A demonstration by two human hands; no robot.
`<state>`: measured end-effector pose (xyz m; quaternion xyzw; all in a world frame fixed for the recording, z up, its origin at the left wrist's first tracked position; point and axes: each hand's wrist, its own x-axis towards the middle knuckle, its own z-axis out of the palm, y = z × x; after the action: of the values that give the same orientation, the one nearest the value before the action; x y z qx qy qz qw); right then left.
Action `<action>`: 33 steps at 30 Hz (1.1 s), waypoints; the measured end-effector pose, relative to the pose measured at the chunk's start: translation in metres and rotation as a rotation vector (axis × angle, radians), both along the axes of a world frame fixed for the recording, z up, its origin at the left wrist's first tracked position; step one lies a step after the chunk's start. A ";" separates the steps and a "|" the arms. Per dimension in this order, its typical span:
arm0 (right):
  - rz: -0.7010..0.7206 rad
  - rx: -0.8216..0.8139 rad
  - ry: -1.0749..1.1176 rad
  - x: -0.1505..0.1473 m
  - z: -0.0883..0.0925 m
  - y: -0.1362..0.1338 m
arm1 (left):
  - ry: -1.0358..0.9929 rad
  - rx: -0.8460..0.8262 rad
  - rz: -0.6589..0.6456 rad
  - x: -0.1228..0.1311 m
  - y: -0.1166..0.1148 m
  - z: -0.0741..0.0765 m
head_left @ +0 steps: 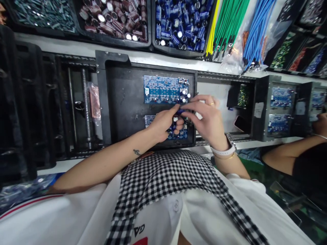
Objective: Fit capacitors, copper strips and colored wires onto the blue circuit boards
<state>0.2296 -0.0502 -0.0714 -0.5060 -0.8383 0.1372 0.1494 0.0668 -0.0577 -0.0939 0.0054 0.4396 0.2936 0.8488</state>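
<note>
My left hand [165,123] is closed above the lower blue circuit board [149,119], with several blue capacitors [175,119] in its curled fingers. Its thumb and index finger meet the fingertips of my right hand [208,117]. Between those fingertips my right hand pinches a blue capacitor [180,111]. Just beyond the hands lies the upper blue circuit board [163,90], with several capacitors standing at its right end. Both boards rest in a black carrier tray [122,102]. My left hand hides much of the lower board.
Along the back stand a bin of blue capacitors [178,25], a bin of brown capacitors [114,18], green wires [231,23] and blue wires [258,32]. To the right are another carrier [260,109] with boards, a phone [241,123] and a co-worker's arm [286,154].
</note>
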 end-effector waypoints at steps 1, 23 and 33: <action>-0.064 0.035 -0.034 0.001 -0.004 0.000 | 0.013 -0.011 -0.005 0.000 -0.001 0.002; -0.172 0.193 -0.146 0.016 -0.051 0.024 | -0.130 -0.099 0.020 -0.037 -0.069 -0.004; -0.202 0.052 -0.024 0.003 -0.042 0.016 | -0.027 -0.095 -0.008 -0.042 -0.053 0.010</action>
<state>0.2322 -0.0338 -0.1135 -0.5853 -0.7882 0.0935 0.1654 0.0246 -0.1112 -0.0841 -0.0372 0.4415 0.2691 0.8552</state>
